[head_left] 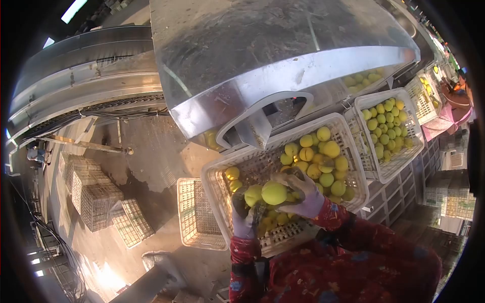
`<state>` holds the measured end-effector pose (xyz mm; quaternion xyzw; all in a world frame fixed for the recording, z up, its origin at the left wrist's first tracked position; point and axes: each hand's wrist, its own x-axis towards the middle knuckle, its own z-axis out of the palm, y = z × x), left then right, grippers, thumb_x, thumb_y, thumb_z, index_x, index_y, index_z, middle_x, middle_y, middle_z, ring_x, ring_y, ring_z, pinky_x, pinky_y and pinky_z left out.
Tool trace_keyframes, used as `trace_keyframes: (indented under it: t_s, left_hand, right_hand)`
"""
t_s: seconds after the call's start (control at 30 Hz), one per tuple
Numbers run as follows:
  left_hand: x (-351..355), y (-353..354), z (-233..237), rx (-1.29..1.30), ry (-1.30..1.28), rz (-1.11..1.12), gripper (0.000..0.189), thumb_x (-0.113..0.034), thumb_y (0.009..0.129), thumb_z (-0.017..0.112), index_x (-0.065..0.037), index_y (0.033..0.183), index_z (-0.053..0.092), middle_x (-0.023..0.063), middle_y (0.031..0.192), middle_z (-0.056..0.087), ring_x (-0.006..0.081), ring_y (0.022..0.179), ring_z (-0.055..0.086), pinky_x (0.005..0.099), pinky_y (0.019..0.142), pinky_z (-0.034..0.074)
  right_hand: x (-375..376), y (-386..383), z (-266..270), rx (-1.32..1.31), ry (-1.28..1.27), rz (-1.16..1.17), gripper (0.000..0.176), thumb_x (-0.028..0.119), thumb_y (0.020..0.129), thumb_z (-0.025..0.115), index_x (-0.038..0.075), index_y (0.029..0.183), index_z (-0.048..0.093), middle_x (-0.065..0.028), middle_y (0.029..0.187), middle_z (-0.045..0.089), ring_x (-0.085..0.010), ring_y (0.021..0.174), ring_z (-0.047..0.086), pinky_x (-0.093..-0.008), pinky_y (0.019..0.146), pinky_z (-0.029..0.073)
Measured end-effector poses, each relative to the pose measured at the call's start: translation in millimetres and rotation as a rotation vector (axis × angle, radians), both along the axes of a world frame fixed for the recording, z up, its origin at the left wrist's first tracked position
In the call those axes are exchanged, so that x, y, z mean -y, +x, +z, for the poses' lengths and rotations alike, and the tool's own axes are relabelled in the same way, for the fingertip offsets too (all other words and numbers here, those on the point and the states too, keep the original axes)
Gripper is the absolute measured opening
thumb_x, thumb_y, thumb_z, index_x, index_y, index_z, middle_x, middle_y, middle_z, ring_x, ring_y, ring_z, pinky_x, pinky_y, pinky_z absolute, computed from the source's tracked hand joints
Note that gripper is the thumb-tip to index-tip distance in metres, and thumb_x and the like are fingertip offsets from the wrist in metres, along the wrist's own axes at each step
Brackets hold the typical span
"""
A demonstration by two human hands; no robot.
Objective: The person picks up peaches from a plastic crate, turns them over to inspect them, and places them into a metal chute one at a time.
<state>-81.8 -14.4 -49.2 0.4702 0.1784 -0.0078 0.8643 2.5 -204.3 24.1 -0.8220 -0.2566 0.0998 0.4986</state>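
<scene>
My left hand (245, 222), in a lavender glove with dark fingers, is curled round a yellow-green round fruit (253, 196). My right hand (307, 196), gloved alike, has its fingers closed about a larger-looking green round fruit (274, 193), close beside the first. Both hands are above a white slotted plastic crate (216, 188). Yellow and green fruit of the same sort (331, 149) fills mostly its right half, with a few pieces at the left and under my hands. My fingertips are partly hidden by the fruit.
A metal machine (298, 70) with a chute stands just beyond the crate. To the right is another fruit-filled crate (365, 103); a slotted crate (202, 240) stands left. Stacked crates (96, 197) are on the floor. A person in pink (444, 121) is at far right.
</scene>
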Motion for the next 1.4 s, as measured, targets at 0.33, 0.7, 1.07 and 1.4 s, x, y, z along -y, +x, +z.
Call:
trace_keyframes:
  t_s: [0.33,0.7,1.07,1.4]
  left_hand:
    - [-8,30,52,0.150,0.097,0.020,0.067,-0.009,0.083,0.074,0.002,0.139,0.039,0.0151,0.130,0.053,0.0253,0.116,0.057,0.0363,0.098,0.049]
    - [-28,54,75,0.242,0.097,0.125,0.061,-0.001,0.081,0.073,0.004,0.135,0.046,0.0142,0.125,0.057,0.0237,0.114,0.057,0.0342,0.097,0.049]
    - [-33,42,16,-0.085,0.313,-0.142,0.057,-0.011,0.092,0.059,-0.002,0.144,0.038,0.0139,0.145,0.043,0.0242,0.122,0.052,0.0352,0.100,0.046]
    - [16,-42,-164,-0.662,1.426,-1.268,0.076,-0.055,0.079,0.065,-0.017,0.142,0.043,0.0234,0.151,0.032,0.0441,0.130,0.045,0.0499,0.099,0.046]
  right_hand:
    - [-40,35,28,0.361,-0.037,-0.463,0.068,0.020,0.062,0.087,0.005,0.119,0.052,-0.0181,0.114,0.057,-0.0362,0.103,0.058,-0.0424,0.085,0.050]
    - [-44,83,32,0.311,0.089,-0.376,0.064,0.017,0.073,0.080,0.003,0.127,0.050,-0.0217,0.115,0.056,-0.0373,0.104,0.059,-0.0439,0.087,0.050]
    - [-76,112,-18,0.318,-0.187,-0.472,0.067,0.022,0.071,0.082,0.001,0.123,0.046,-0.0265,0.115,0.053,-0.0454,0.104,0.054,-0.0496,0.088,0.048]
    - [-63,41,-71,0.102,-0.223,0.129,0.053,0.023,0.077,0.079,0.001,0.117,0.052,-0.0148,0.099,0.063,-0.0303,0.088,0.065,-0.0390,0.077,0.052]
